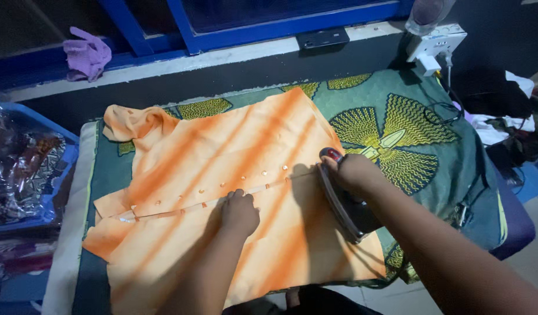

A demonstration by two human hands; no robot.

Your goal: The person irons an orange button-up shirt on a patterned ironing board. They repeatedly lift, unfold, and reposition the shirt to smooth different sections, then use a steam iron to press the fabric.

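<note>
An orange buttoned shirt (222,151) lies spread flat on a green and yellow patterned cloth (397,128) that covers the ironing surface. My left hand (239,211) presses down on the shirt's button strip near its middle, fingers curled against the fabric. My right hand (353,172) grips the handle of a dark clothes iron (345,204), which rests on the right part of the shirt, by the end of the button row. A red knob shows at the iron's far end.
A white power strip with plugs (435,44) sits at the back right, its cable running down. A purple cloth (86,55) lies on the blue window ledge. A blue crate with wrapped fabrics (23,169) stands left. Heaped clothes (508,111) lie right.
</note>
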